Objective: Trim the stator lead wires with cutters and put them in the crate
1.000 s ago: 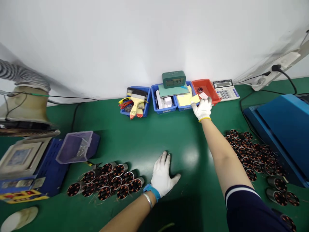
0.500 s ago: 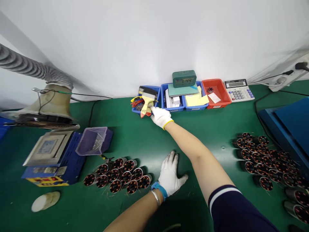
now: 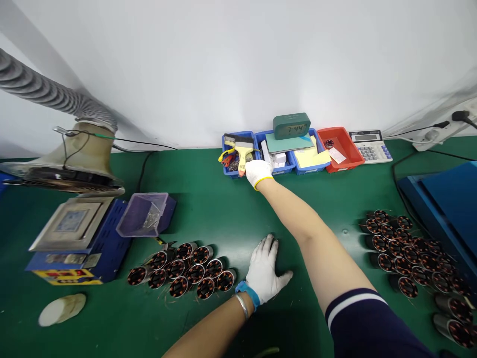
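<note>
My right hand [image 3: 258, 172], in a white glove, is curled at the front right corner of a small blue bin [image 3: 231, 174] by the wall. Its fingers look closed on the bin's rim, though their tips are hidden. Across that bin lies a wide tool with a cream handle and dark head [image 3: 243, 150], close to my fingers. Red-and-yellow-handled tools [image 3: 226, 156] and many tiny dark parts lie beneath it. My left hand [image 3: 263, 271], also gloved, rests flat on the green table with fingers spread. Left of it stand several metal cylinders with copper windings [image 3: 196, 273].
Further right along the wall are blue bins of papers [image 3: 313, 170], a green clock [image 3: 291, 126], a red bin [image 3: 348, 160] and a calculator [image 3: 371, 147]. More wound cylinders [image 3: 404, 266] stand right. A purple box [image 3: 143, 216], blue machine [image 3: 74, 248] and fume hood [image 3: 84, 149] occupy the left.
The bin at my right hand has slid right and straightened, and the neighbouring bins and clock have shifted right too. My right hand moved right with it. My left hand stays flat.
</note>
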Demonstrator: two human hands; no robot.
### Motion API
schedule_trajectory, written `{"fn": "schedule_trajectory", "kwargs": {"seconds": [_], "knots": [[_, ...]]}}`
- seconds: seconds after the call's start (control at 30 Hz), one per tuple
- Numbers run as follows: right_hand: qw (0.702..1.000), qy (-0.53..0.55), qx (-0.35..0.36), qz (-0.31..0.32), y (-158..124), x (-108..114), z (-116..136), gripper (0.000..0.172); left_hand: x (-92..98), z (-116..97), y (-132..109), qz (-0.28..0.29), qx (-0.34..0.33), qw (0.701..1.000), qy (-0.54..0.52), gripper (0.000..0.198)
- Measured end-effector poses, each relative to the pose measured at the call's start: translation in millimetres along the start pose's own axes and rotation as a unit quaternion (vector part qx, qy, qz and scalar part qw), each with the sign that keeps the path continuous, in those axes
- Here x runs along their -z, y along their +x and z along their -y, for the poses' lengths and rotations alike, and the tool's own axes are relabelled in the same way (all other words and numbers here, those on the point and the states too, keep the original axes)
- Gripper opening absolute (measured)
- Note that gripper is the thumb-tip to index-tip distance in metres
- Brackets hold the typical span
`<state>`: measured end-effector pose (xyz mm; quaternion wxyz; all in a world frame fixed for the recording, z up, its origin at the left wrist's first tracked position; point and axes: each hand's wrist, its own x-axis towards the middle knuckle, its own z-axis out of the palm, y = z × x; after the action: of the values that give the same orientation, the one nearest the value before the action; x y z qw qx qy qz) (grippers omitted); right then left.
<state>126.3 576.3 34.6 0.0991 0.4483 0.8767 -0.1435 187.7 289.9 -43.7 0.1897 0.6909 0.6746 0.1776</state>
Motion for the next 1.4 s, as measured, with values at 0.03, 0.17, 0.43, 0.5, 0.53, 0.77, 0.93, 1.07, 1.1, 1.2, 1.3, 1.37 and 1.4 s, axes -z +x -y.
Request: {"fn": "schedule_trajectory", "kwargs": {"seconds": [0.03, 0.17, 0.43, 0.5, 0.53, 0.77, 0.93, 1.07, 1.1, 1.2, 1.3, 1.37, 1.4], "knots": [[1.000, 0.001, -0.004, -0.003, 0, 1, 2, 0.038, 0.3, 0, 0, 0.000, -0.002, 1.000, 0.000, 0.087], [0.999, 0.013, -0.006, -0.047, -14, 5, -4, 0.034, 0.6, 2, -1, 0.002, -0.014, 1.000, -0.002, 0.084], [0.918, -0.024, -0.260, -0.299, -70, -9, -165, 0.116, -2.9, 4, -4, -0.009, -0.017, 1.000, 0.009, 0.083], [0.930, -0.038, -0.259, -0.259, -69, -21, -193, 0.115, -2.4, 4, -4, -0.005, -0.018, 1.000, 0.012, 0.083], [0.934, -0.045, -0.252, -0.249, -66, -27, -200, 0.113, -2.2, 4, -4, -0.003, -0.018, 1.000, 0.014, 0.083], [0.914, -0.039, -0.283, -0.288, -47, -41, -176, 0.110, -3.7, 3, -3, -0.002, -0.014, 0.999, 0.030, 0.083], [0.917, -0.033, -0.291, -0.272, -45, -42, -171, 0.108, -3.8, 3, -2, -0.004, -0.020, 0.999, 0.035, 0.082], [0.917, -0.030, -0.293, -0.267, -44, -40, -172, 0.108, -4.1, 4, -2, -0.004, -0.021, 0.999, 0.043, 0.082], [0.919, -0.028, -0.294, -0.263, -44, -38, -172, 0.107, -4.3, 4, -2, -0.005, -0.021, 0.999, 0.045, 0.082], [0.917, -0.009, -0.308, -0.253, -48, -30, -170, 0.107, -4.4, 3, -3, -0.006, -0.018, 0.998, 0.052, 0.081], [0.940, 0.035, -0.227, -0.251, -57, -30, -148, 0.106, -3.0, 1, -3, -0.002, -0.012, 0.998, 0.055, 0.080], [0.972, 0.064, -0.062, -0.217, -62, -40, -118, 0.094, -1.6, 0, -2, 0.001, -0.009, 0.998, 0.054, 0.080], [0.979, 0.072, 0.020, -0.190, -62, -47, -100, 0.084, -0.8, 0, -2, 0.002, -0.009, 0.999, 0.053, 0.080]]}}
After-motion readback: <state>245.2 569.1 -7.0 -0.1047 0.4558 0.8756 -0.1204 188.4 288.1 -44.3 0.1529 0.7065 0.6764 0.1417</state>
